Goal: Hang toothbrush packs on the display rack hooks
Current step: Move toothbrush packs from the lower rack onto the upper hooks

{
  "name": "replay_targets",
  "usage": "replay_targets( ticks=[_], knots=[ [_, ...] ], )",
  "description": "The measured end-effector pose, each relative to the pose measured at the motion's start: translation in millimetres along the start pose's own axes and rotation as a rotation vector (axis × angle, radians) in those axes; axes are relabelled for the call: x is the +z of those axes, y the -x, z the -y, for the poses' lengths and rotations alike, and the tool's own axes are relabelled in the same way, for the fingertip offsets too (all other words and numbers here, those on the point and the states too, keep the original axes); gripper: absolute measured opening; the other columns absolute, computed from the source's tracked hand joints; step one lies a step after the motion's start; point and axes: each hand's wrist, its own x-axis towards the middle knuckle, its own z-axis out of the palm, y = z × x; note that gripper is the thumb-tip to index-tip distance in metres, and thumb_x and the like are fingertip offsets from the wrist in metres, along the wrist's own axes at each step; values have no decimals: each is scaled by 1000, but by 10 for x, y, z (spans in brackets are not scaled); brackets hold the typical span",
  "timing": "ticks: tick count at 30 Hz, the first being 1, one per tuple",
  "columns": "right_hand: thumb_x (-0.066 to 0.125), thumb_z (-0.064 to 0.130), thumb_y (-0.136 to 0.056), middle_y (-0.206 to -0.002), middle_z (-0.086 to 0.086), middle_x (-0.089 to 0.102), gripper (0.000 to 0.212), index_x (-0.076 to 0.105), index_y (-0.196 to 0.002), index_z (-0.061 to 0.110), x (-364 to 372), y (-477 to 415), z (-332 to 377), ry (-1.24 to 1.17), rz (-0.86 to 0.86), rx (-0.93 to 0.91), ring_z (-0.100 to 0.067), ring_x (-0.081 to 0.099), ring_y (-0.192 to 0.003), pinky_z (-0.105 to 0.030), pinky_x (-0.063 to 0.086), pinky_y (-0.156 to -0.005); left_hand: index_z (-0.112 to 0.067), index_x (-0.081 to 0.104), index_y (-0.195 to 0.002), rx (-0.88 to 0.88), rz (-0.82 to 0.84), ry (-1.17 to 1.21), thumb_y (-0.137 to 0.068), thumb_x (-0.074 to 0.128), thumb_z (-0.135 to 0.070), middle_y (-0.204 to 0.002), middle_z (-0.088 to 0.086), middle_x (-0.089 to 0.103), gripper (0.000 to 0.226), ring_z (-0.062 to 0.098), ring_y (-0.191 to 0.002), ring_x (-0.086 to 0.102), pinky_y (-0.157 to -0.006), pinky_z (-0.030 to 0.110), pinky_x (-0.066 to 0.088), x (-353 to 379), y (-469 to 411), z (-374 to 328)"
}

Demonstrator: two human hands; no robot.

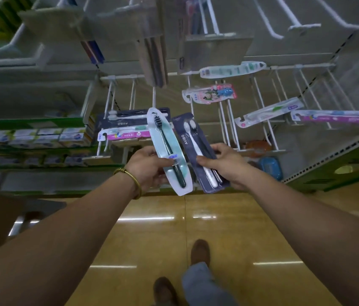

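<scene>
Plainly, both hands are loaded. The left grip has fingers and thumb curled round the lower half of a pale pack with a dark green brush in it. The right grip pinches the lower half of a dark pack with white brushes, thumb on the front and fingers behind. The two packs stand side by side between the hands, close together at their lower ends; whether they touch I cannot tell.

What counts is how each pack lies from its hold. Both long axes run from the grip up and away toward the rack, leaning a little left. So the free top end, where the hanging hole should be, leads, and the held end trails. The white wire hooks stick out from the rack toward the person, so I judge that end already turned the right way for threading on.

The top of the pale pack sits just in front of a hung navy pack and a pink pack on the left of the rack. The top of the dark pack lies between those and the bare pair of hooks in the middle, below a cartoon pack. By my reckoning the right grip is nearer the bare hooks and the left grip nearer the filled ones. The dark pack would need to go right and farther in to reach them.
</scene>
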Motion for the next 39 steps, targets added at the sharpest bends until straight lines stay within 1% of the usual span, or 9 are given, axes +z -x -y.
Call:
replay_targets(
  ticks=[3, 7, 13, 17, 19, 23, 30, 34, 39],
  knots=[
    [66, 13, -94, -94, -4, 70, 24, 57, -116, 13, 131, 143, -100, -142, -18, -14, -17, 68, -79, -31, 54, -71, -5, 61, -114, -8, 9, -36, -86, 69, 3, -105, 15, 75, 31, 31, -90, 75, -69, 43, 62, -79, 114, 86],
    [56, 4, -95, -92, -10, 68, 16, 57, -108, 14, 232, 348, -158, -271, -34, -3, -22, 66, -79, -35, 53, -72, -7, 60, -118, 9, 21, -80, -85, 70, 3, -109, 14, 74, 36, 31, -94, 74, -75, 47, 61, -200, 306, 149],
    [62, -5, -90, -98, -9, 72, 26, 57, -107, 13, 265, 789, -28, -309, 68, -48, -26, 68, -89, -45, 56, -76, -12, 60, -104, 80, 109, -151, -86, 67, 6, -97, 12, 75, 26, 30, -87, 72, -84, 54, 58, -369, 680, 78],
    [59, -10, -90, -105, -10, 71, 30, 54, -111, 12, 320, 1073, 99, -280, 106, -117, -28, 68, -96, -55, 53, -87, -6, 58, -111, 124, 178, -159, -84, 67, 11, -101, 15, 76, 34, 30, -92, 73, -82, 51, 59, -455, 951, -30],
    [57, -13, -90, -105, -9, 72, 38, 53, -117, 13, 345, 1212, 183, -273, 109, -151, -26, 69, -95, -53, 54, -84, -2, 58, -117, 162, 198, -170, -82, 68, 13, -103, 17, 75, 40, 27, -89, 74, -74, 42, 62, -498, 1086, -87],
    [57, -13, -90, -99, -4, 73, 40, 56, -118, 16, 372, 1492, 367, -230, 105, -221, -17, 69, -87, -33, 55, -71, -3, 59, -120, 242, 204, -201, -81, 68, 13, -100, 14, 76, 43, 22, -85, 75, -68, 34, 62, -572, 1353, -216],
    [59, -15, -88, -97, -9, 71, 34, 58, -109, 12, 474, 1818, 784, -236, 83, -362, -19, 70, -84, -36, 58, -73, 0, 59, -117, 378, 159, -184, -81, 70, 12, -102, 17, 76, 40, 27, -94, 74, -70, 37, 63, -750, 1768, -496],
    [60, -14, -88, -91, -4, 71, 33, 58, -104, 15, 565, 1967, 1101, -201, 93, -438, -14, 69, -79, -32, 58, -67, -3, 61, -109, 475, 129, -193, -80, 71, 12, -94, 12, 77, 34, 21, -83, 74, -64, 33, 62, -851, 1987, -733],
    [62, -13, -87, -94, -6, 70, 34, 58, -105, 14, 663, 2073, 1533, -148, 106, -517, -17, 70, -84, -38, 61, -73, -5, 61, -105, 557, 104, -198, -81, 70, 12, -94, 13, 76, 31, 21, -85, 75, -64, 32, 61, -990, 2191, -1032]
  ],
)
